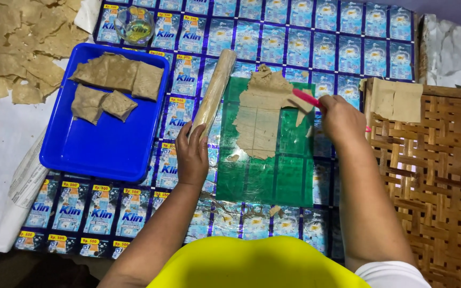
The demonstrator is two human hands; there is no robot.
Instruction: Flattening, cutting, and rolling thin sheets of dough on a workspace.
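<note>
On the sachet-sheet mat (294,37) covering the worktop, the cutting board (265,176) lies at the middle with the rolled dough sheet (262,114) on its far half, and the rolling pin (214,90) rests slantwise along the board's left edge. Left of the pin sits the tray (102,149) with cut dough squares (116,85) in its far part; a small glass bowl (134,24) stands behind the tray at the mat's far edge, and dried pieces (17,48) fill the worktop's far-left corner. The woven mat (433,176) lies along the right edge, two dough squares (396,100) on its far-left corner.
</note>
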